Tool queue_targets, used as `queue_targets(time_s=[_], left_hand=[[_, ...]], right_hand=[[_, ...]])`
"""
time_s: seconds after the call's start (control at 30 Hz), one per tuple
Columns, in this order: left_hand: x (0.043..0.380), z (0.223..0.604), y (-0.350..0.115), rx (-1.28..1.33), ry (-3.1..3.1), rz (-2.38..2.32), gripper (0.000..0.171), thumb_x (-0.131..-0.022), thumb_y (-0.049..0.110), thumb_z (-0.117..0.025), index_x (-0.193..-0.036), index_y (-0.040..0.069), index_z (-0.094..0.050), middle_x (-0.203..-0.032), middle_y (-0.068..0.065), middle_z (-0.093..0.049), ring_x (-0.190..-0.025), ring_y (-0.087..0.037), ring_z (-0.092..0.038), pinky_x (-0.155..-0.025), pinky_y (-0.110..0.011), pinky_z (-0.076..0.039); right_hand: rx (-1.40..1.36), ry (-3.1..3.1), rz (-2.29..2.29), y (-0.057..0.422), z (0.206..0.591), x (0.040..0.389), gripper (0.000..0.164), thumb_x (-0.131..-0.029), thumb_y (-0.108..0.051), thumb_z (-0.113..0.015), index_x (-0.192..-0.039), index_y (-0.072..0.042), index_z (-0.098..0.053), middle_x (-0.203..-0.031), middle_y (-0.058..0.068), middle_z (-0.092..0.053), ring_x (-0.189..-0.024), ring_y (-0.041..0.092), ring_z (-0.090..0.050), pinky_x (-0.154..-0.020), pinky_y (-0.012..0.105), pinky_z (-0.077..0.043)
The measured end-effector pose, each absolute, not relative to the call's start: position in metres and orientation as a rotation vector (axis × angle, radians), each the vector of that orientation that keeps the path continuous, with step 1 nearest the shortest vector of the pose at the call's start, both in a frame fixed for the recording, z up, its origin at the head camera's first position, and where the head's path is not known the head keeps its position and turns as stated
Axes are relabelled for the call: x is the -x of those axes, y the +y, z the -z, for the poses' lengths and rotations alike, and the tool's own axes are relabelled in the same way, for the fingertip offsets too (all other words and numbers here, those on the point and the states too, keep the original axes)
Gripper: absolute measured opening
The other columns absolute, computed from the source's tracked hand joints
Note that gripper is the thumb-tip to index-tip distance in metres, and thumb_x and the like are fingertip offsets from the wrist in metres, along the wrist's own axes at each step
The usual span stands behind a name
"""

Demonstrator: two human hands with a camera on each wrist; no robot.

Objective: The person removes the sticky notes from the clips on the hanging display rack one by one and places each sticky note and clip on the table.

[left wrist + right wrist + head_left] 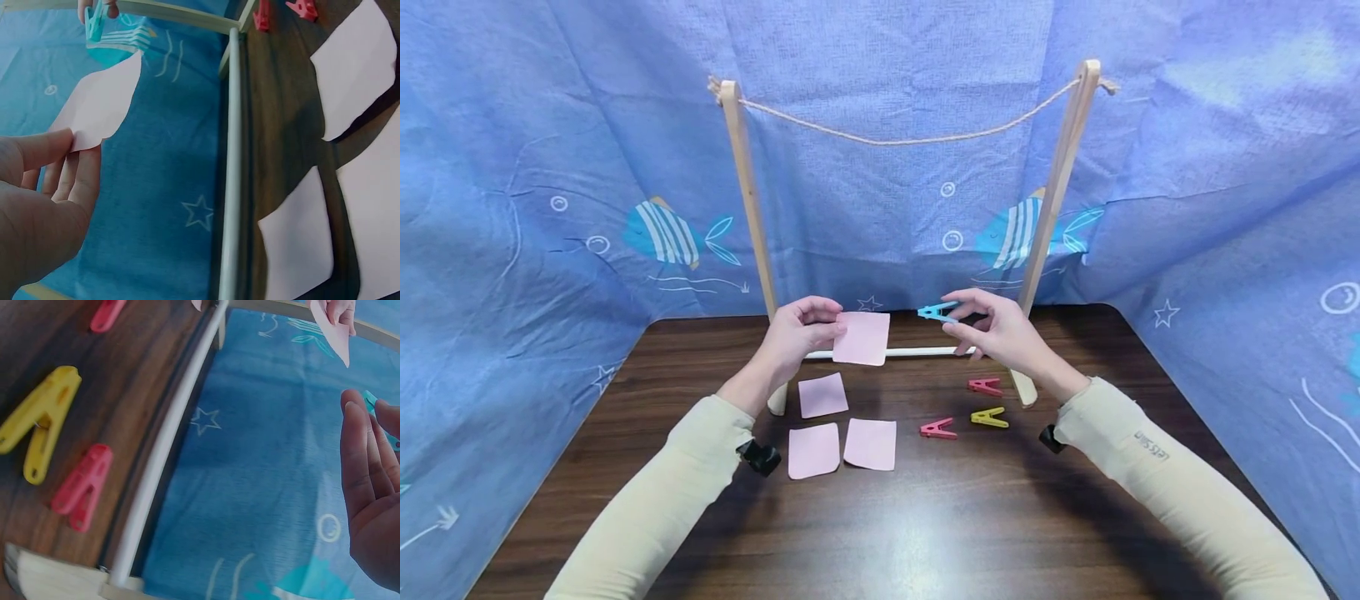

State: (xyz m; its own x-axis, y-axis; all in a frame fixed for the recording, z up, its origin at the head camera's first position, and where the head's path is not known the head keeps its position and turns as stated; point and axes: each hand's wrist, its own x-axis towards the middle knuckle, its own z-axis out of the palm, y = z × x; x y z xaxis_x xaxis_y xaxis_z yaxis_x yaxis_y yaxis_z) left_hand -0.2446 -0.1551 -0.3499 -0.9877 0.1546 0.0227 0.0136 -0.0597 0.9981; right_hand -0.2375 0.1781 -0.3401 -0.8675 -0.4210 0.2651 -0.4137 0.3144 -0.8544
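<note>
My left hand (792, 337) pinches a square pink paper note (862, 338) by its left edge, thumb against fingers, raised above the table's far part. In the left wrist view the held note (103, 103) curves slightly, one corner pointing away from the hand. Across from it, my right hand (998, 332) holds a light blue clothespin (936, 312) between thumb and fingers, its tip pointing left toward the note. A gap separates note and clothespin. Most of the clothespin (370, 400) is hidden behind the fingers in the right wrist view.
Two wooden posts (750, 192) carry a sagging rope (887, 142) above the hands; a white bar (917, 352) joins them low down. Three pink notes (814, 451) lie left on the dark table (1000, 525). Two red clothespins (938, 428) and a yellow clothespin (989, 417) lie right.
</note>
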Motion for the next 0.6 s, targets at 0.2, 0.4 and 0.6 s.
queue_targets(time_s=[0.2, 0.4, 0.6], left_hand=[[0.247, 0.373, -0.152, -0.095, 1.996, -2.233, 0.023, -0.089, -0.009, -0.072, -0.101, 0.01, -0.068, -0.09, -0.001, -0.067, -0.081, -0.013, -0.068, -0.076, -0.03, -0.061], [0.249, 0.396, -0.149, -0.023, 1.995, -2.175, 0.028, -0.09, -0.009, -0.071, -0.115, -0.004, -0.062, -0.09, 0.0, -0.067, -0.08, -0.012, -0.068, -0.073, -0.028, -0.06], [0.252, 0.416, -0.143, 0.02, 2.034, -2.123, 0.033, -0.088, -0.01, -0.072, -0.119, -0.008, -0.061, -0.091, -0.002, -0.068, -0.078, -0.011, -0.067, -0.072, -0.029, -0.059]], right_hand=[[0.748, 2.48, 1.647, 0.175, 0.358, 0.241, 0.042, -0.096, -0.021, -0.073, -0.135, -0.012, -0.06, -0.109, 0.014, -0.071, -0.074, 0.038, -0.073, -0.057, 0.048, -0.06], [0.694, 2.383, 1.609, 0.171, 0.383, 0.246, 0.041, -0.095, -0.012, -0.074, -0.132, -0.003, -0.06, -0.11, 0.02, -0.071, -0.076, 0.044, -0.072, -0.057, 0.055, -0.059], [0.574, 2.281, 1.572, 0.169, 0.413, 0.252, 0.039, -0.095, -0.007, -0.072, -0.131, 0.0, -0.058, -0.109, 0.021, -0.069, -0.083, 0.043, -0.072, -0.062, 0.048, -0.062]])
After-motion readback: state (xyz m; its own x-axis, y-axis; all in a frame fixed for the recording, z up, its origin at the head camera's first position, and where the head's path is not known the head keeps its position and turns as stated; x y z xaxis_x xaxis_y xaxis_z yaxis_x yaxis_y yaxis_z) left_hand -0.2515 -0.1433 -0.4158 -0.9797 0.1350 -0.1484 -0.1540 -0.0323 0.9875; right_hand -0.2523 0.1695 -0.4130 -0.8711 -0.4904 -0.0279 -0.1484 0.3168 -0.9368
